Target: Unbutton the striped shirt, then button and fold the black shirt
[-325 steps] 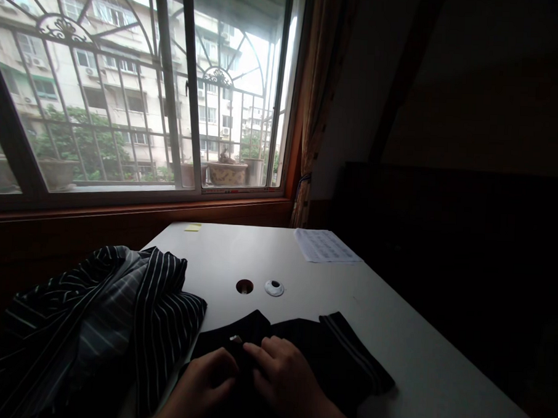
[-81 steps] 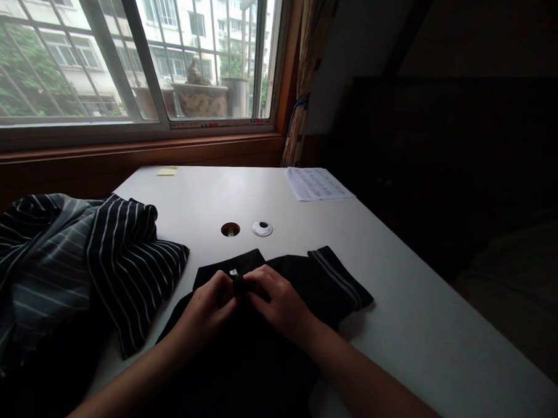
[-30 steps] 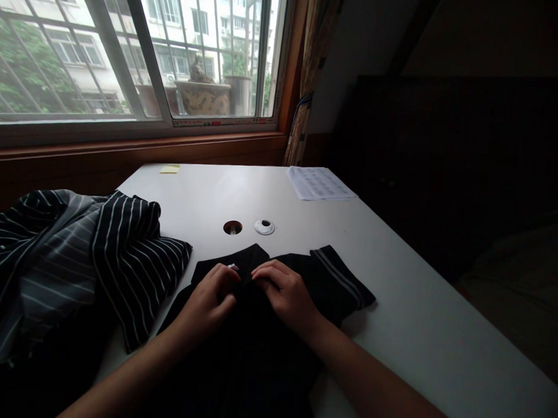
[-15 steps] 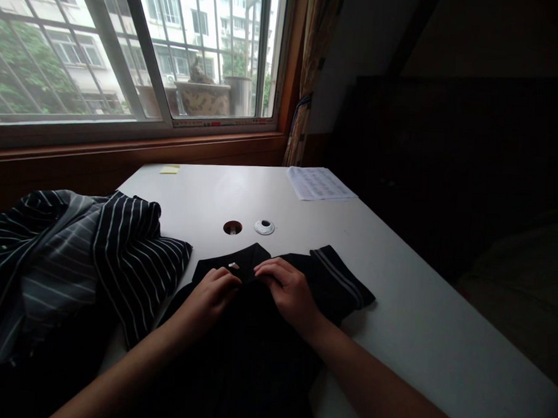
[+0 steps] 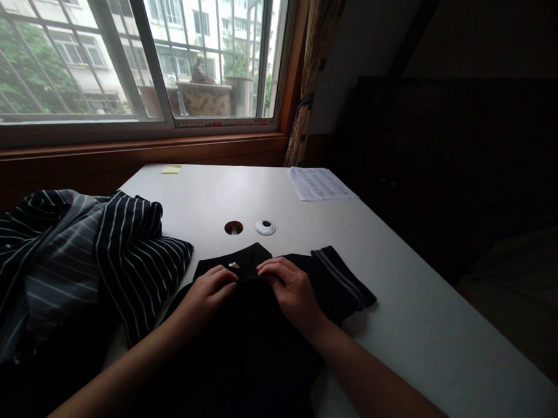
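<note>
A black shirt [image 5: 245,349] with a collar lies on the white table in front of me, its lower part reaching out of view at the bottom. Two grey stripes run along its short sleeve [image 5: 336,276] on the right. A small white label shows inside the collar [image 5: 253,257]. My left hand [image 5: 213,289] is closed on the shirt at the left side of the collar opening. On the other side, my right hand [image 5: 289,289] pinches the collar edge between thumb and fingers. The fabric right under the fingertips is too dark to make out in detail.
A heaped black-and-white striped garment [image 5: 133,252] covers the table's left side. Beyond the shirt are a round cable hole [image 5: 234,228] and its white cap [image 5: 265,227]. Printed papers [image 5: 321,184] and a yellow note [image 5: 171,169] lie near the far edge, below a barred window [image 5: 211,58].
My left hand has slid slightly left and down along the collar. The right hand keeps its pinch, and the shirt lies almost as before.
</note>
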Motion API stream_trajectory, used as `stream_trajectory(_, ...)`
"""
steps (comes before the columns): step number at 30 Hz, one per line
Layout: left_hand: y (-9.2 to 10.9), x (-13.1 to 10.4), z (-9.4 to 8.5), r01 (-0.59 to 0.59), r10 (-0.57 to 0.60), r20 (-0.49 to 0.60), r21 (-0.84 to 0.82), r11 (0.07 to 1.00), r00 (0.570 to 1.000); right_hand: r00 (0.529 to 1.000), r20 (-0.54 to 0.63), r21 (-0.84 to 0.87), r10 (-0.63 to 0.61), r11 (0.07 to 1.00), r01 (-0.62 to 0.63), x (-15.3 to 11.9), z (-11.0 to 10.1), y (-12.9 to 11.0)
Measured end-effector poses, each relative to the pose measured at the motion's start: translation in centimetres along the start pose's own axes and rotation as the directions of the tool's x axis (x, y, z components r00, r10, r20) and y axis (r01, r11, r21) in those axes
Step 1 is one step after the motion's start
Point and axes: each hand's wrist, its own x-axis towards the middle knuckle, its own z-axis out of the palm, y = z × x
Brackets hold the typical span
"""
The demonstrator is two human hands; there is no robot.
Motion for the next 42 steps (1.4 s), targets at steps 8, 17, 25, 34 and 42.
stream_trajectory(8, 0.25, 0.0, -0.14, 0.004, -0.004, 0.007, -0.022, 1.0, 1.0, 1.0, -0.017, -0.007, -0.003, 1.0, 0.003, 0.09, 0.05, -0.1)
stream_trajectory(17, 0.09, 0.06, -0.12, 0.001, -0.001, 0.0, -0.037, 0.999, 1.0, 0.999, -0.032, 0.002, 0.004, 1.0, -0.004, 0.0, 0.05, 0.11)
stream_trajectory(25, 0.32, 0.03, -0.26, 0.009, -0.009, -0.001, -0.05, 0.999, 1.0, 0.999, -0.047, -0.005, 0.009, 1.0, -0.009, 0.05, -0.09, -0.26)
stream_trajectory(34, -0.01, 0.08, -0.27, 0.037, -0.038, -0.007, -0.092, 0.995, 0.999, 0.998, -0.065, 0.009, 0.022, 1.0, -0.022, 0.05, -0.23, -0.21)
stream_trajectory(42, 0.23, 0.14, -0.5, 0.194, -0.194, 0.028, -0.279, 0.94, 0.981, 0.996, -0.088, 0.014, -0.017, 1.0, 0.018, -0.04, -0.26, -0.84)
